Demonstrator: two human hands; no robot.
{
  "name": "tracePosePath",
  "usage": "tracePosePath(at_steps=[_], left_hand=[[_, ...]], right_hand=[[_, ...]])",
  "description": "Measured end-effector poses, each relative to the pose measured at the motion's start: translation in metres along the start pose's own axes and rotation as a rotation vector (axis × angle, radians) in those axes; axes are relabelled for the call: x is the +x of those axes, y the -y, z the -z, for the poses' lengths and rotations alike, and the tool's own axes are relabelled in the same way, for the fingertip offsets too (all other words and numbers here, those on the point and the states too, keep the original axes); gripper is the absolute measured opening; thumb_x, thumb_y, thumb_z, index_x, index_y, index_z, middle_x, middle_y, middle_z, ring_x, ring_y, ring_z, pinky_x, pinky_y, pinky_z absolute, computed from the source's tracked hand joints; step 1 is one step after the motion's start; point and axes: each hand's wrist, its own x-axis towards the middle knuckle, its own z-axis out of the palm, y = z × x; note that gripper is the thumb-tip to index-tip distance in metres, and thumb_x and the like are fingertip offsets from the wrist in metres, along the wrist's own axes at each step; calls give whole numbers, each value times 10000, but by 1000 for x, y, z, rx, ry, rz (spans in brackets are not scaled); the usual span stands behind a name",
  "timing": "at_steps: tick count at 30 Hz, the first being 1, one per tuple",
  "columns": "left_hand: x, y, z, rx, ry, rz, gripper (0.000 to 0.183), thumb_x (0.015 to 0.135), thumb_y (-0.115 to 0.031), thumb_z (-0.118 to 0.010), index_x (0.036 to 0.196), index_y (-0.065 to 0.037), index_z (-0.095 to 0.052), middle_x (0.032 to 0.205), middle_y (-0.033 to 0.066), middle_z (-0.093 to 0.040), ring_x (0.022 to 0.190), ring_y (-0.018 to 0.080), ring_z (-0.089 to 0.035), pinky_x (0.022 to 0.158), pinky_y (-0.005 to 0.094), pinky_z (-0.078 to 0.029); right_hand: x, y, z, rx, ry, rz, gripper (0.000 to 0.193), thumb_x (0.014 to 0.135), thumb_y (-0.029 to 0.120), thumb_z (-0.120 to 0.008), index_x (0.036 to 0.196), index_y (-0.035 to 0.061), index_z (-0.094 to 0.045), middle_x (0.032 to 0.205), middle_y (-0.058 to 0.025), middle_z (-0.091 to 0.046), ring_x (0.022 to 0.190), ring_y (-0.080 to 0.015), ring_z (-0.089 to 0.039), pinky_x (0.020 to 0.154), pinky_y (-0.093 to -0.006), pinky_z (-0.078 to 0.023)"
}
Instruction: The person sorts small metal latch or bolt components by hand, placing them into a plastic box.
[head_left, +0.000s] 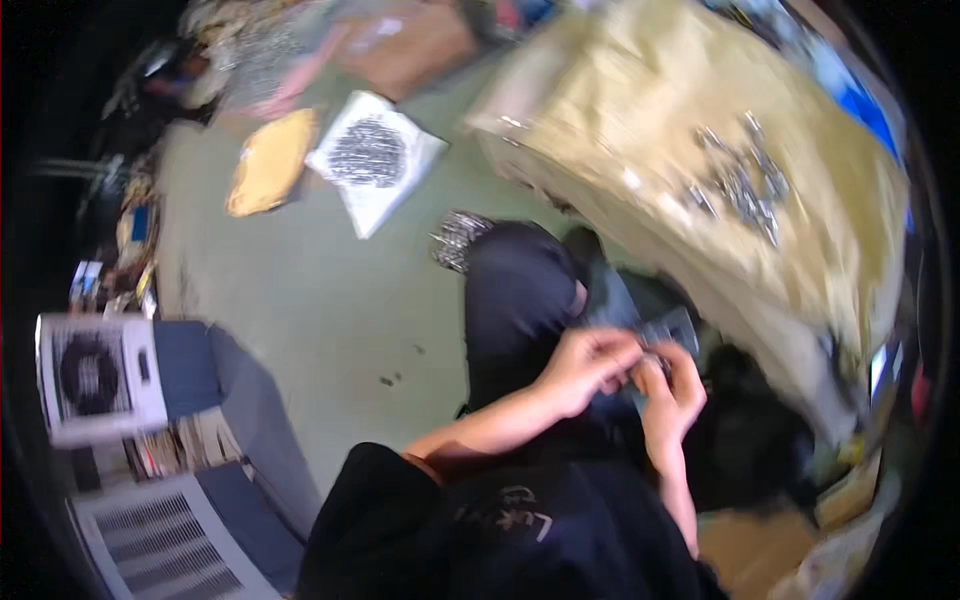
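Observation:
My left hand (pixel 585 372) and my right hand (pixel 672 392) meet close together above my lap, both with fingers closed in a pinch. Something small and dark seems to be between the fingertips, but blur and the fingers hide what it is. Just beyond the fingers shows a clear, shiny plastic piece (pixel 675 328), perhaps a bag; whether a hand grips it I cannot tell. On the cloth-covered table (pixel 620 90) to the right lies a loose heap of small shiny metal parts (pixel 742 190).
On the green floor (pixel 300 300) lie a white sheet (pixel 360 215) bearing many small metal parts, a yellow-tan flat piece (pixel 272 162) and another metal pile (pixel 460 238) by my knee. A brown carton (pixel 405 45) stands farther off. Two pale grilled appliances (pixel 100 380) line the left.

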Motion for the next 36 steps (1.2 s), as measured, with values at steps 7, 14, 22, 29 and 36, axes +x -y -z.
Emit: tracePosePath(at_steps=[7, 14, 22, 29, 36], left_hand=[[6, -5, 6, -46, 40, -156, 216, 804, -29, -570, 1009, 39, -562, 673, 25, -535, 546, 67, -447, 459, 190, -338], [-1, -2, -1, 46, -1, -230, 280, 745, 12, -636, 1019, 28, -578, 730, 10, -549, 586, 48, -451, 517, 177, -365], [-3, -6, -4, 234, -23, -369, 274, 747, 23, -632, 1016, 21, -581, 822, 30, -588, 707, 71, -520, 648, 188, -420], [-8, -38, 42, -156, 39, -300, 231, 843, -104, -527, 1016, 48, -540, 721, 68, -528, 527, 97, -418, 445, 200, -327], [10, -69, 227, -168, -861, -455, 279, 786, -83, -613, 1035, 23, -545, 805, 99, -610, 541, 72, -462, 407, 187, -312]], right_hand=[[3, -3, 3, 139, 60, 47, 257, 763, -11, -615, 1011, -22, -550, 853, -38, -594, 705, -85, -553, 630, -208, -457], [-4, -10, 17, 382, 105, -105, 202, 790, 42, -603, 984, -12, -591, 755, -29, -585, 592, -77, -536, 521, -185, -424], [-3, -8, 15, 428, 107, -98, 198, 792, 35, -592, 980, -26, -585, 754, -59, -593, 591, -92, -529, 516, -190, -418], [-3, -4, 18, 350, 42, -106, 188, 793, -13, -521, 974, -34, -568, 747, -28, -544, 597, -60, -463, 522, -185, -366], [10, -21, 6, 398, 8, -250, 135, 852, 87, -520, 931, -6, -578, 607, 14, -432, 491, -50, -334, 437, -187, -249]])
